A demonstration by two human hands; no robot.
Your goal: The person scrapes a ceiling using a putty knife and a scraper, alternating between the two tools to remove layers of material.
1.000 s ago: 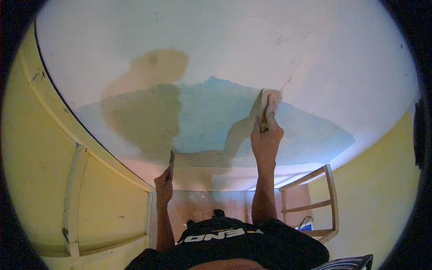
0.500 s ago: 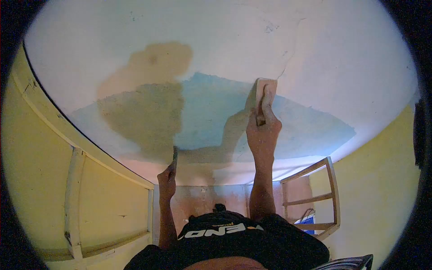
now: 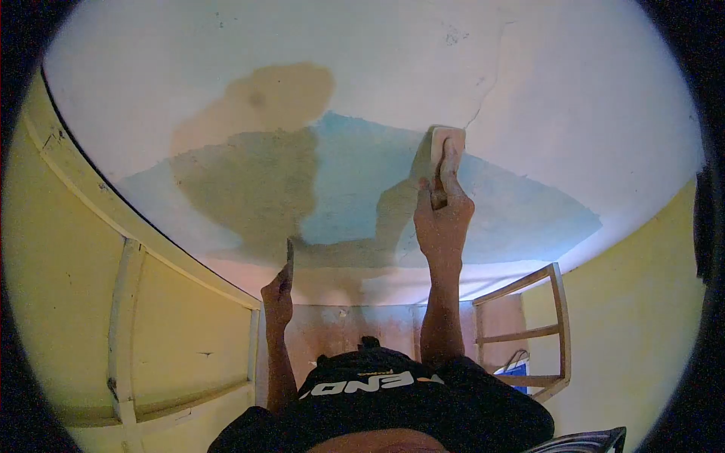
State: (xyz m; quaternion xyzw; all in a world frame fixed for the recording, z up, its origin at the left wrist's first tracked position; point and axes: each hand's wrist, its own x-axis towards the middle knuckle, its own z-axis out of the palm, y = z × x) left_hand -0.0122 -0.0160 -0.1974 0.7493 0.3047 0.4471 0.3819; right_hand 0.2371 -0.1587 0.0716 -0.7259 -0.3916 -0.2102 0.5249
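Observation:
My right hand (image 3: 444, 219) is raised to the ceiling (image 3: 559, 106), closed round a putty knife (image 3: 437, 151) with a wide, pale rectangular blade. A finger lies along the blade, and its far edge overlaps the boundary between the white coat and the blue-green patch (image 3: 347, 174). Lower on the left, my left hand (image 3: 279, 302) grips a thin, dark flat scraper (image 3: 290, 253), seen nearly edge-on and pointing up at the ceiling. Shadows of my head and arm fall over the patch.
A thin crack (image 3: 483, 98) runs through the white ceiling surface above the right hand. An open wooden frame (image 3: 560, 325) stands at the lower right by the yellow wall (image 3: 634, 325). Yellow panelling with wooden battens (image 3: 127, 325) lines the left side.
The putty knife and my right hand have shifted very slightly upward in view. My left hand and its scraper have also moved up a little, and the head shadow has slid right.

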